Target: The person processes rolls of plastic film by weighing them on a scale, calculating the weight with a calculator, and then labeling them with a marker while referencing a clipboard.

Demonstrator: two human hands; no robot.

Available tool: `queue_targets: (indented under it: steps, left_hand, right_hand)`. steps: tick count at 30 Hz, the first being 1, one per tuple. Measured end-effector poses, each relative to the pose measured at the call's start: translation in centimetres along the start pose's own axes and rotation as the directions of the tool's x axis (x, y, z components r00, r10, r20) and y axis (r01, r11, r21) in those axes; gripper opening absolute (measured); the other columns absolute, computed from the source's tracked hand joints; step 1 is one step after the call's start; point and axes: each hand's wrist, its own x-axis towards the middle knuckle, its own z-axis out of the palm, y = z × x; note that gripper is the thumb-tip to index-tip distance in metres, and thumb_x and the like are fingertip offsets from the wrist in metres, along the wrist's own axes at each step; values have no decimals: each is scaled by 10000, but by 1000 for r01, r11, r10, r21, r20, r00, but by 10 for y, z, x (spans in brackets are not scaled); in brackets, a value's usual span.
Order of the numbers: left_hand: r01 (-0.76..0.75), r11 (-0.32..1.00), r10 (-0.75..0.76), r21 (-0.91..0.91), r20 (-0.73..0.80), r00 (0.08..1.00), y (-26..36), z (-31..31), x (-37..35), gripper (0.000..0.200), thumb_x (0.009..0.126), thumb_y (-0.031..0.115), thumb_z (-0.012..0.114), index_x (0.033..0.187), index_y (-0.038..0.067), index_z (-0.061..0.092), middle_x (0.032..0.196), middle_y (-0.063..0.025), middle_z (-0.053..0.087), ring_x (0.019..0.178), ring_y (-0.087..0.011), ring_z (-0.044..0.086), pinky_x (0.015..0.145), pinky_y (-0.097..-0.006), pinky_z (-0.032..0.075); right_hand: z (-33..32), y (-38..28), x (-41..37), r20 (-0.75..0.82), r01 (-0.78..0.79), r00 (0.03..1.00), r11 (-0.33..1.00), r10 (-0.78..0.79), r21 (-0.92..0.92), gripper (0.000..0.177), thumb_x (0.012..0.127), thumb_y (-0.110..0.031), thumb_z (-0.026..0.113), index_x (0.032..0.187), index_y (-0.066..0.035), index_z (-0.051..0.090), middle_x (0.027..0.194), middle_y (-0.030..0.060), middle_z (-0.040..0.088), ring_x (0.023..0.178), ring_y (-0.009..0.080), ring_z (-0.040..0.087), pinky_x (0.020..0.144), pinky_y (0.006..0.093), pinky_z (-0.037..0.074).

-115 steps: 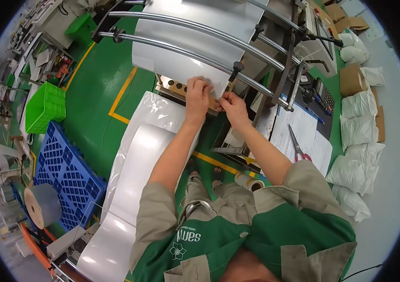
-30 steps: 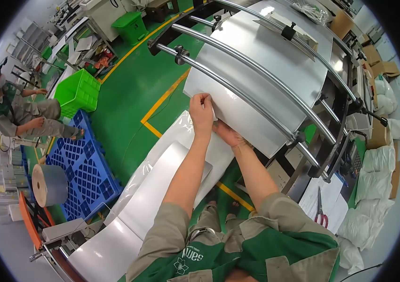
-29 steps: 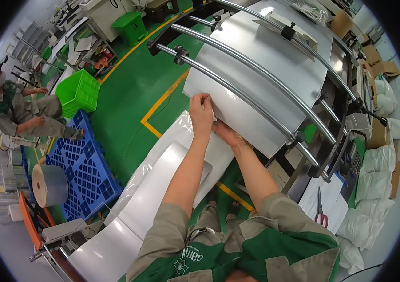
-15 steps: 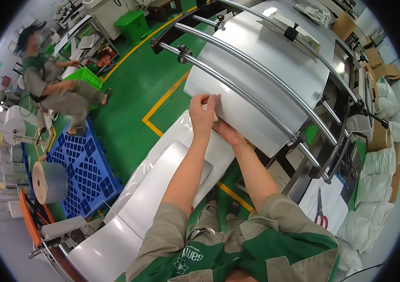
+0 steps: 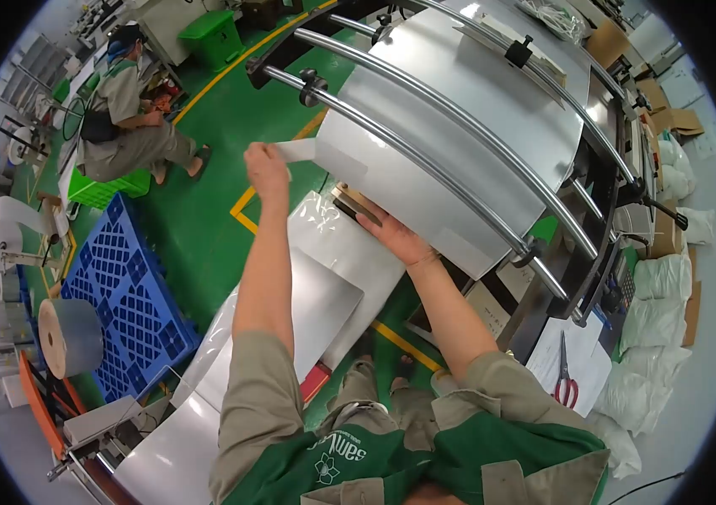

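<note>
Nearest to me, as I watch this feed, is the wearer's green-and-beige work shirt. Past it, off to the right, a pair of scissors with red handles lies on white printed papers. To the left, a smooth silver sheet lies bent over clear plastic wrapping.

Farther out, I find the right hand at the lower edge of a broad silver sheet, next to a narrow tan bar. Its fingers are partly hidden, so I cannot tell how far they are spread or whether they grip anything. The left hand is curled, thumb and fingers pinched together on a narrow, whitish strip, which runs straight across to the broad sheet's left edge.

Polished curved metal bars cross above that sheet. Beyond the left hand lies a blue plastic lattice pallet, with another person behind it, beside a bright green plastic crate.
</note>
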Motion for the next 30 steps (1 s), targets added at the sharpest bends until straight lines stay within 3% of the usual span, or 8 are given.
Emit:
queue_targets:
  steps: [3, 8, 11, 14, 16, 24, 26, 30]
  left_hand:
    - [302, 951, -305, 68, 39, 951, -42, -4, -14, 209, 846, 209, 527, 877, 5, 560, 840, -214, 626, 791, -385, 604, 719, -440, 466]
    - [207, 978, -180, -27, 397, 900, -96, -24, -116, 190, 851, 185, 534, 862, -4, 553, 798, -188, 610, 742, -356, 587, 689, -397, 457]
    - [423, 899, -249, -111, 665, 704, -45, -73, -176, 223, 859, 218, 580, 887, -3, 596, 783, -124, 612, 737, -198, 570, 692, -310, 447]
    - [691, 688, -322, -221, 761, 564, -20, -107, -233, 188, 884, 192, 579, 901, 5, 596, 783, -48, 588, 738, -110, 521, 670, -248, 427]
    - [821, 475, -447, -316, 717, 534, 11, -138, -253, 222, 905, 232, 573, 901, 11, 572, 795, -33, 570, 706, -90, 499, 627, -236, 416]
    - [983, -72, -576, -171, 811, 99, 131, -216, -356, 390, 914, 410, 533, 1057, 47, 524, 979, -66, 526, 908, -181, 519, 764, -338, 472]
    - [978, -58, -435, -198, 887, 154, 154, -229, -410, 388, 947, 421, 462, 1078, 59, 513, 1016, -62, 514, 965, -194, 504, 821, -358, 463]
    - [913, 364, -269, -186, 917, 294, 238, -287, -524, 329, 965, 368, 425, 1002, 54, 515, 929, -54, 504, 873, -163, 519, 744, -300, 459]
  right_hand:
    - [0, 1, -1, -42, 34, 999, 999, -32, 39, 421, 906, -345, 432, 1221, -76, 510, 1330, 123, 470, 1274, 321, 386, 1042, 570, 276]
    - [-25, 13, -6, -406, 77, 910, 996, -85, -36, 402, 896, -327, 459, 1178, -50, 530, 1302, 115, 496, 1205, 280, 453, 985, 462, 350]
    - [-23, 51, -31, -620, -375, 783, 754, -54, -540, 446, 862, -362, 549, 1233, -116, 517, 1207, 65, 537, 1074, 223, 495, 913, 393, 371]
    - [-9, 99, -77, -567, -567, 818, 302, 97, -767, 542, 847, -314, 584, 1320, -85, 453, 1149, 102, 574, 1017, 202, 533, 866, 319, 413]
    - [3, 113, -115, -437, -442, 897, 72, 70, -894, 547, 835, -264, 589, 1318, -51, 443, 1117, 139, 578, 910, 197, 563, 787, 300, 445]
    - [45, 87, -304, -175, -160, 984, -244, 40, -956, 617, 886, -239, 530, 1437, -192, 258, 1258, 204, 392, 1080, 330, 473, 920, 378, 401]
    - [43, 77, -373, -163, -192, 975, -206, -148, -960, 509, 873, -181, 544, 1364, -186, 408, 1102, 178, 441, 981, 323, 488, 879, 365, 408]
    - [41, 73, -537, -144, -175, 833, -7, -535, -985, 422, 845, -148, 554, 1265, -163, 526, 1029, 172, 501, 926, 314, 509, 836, 363, 426]
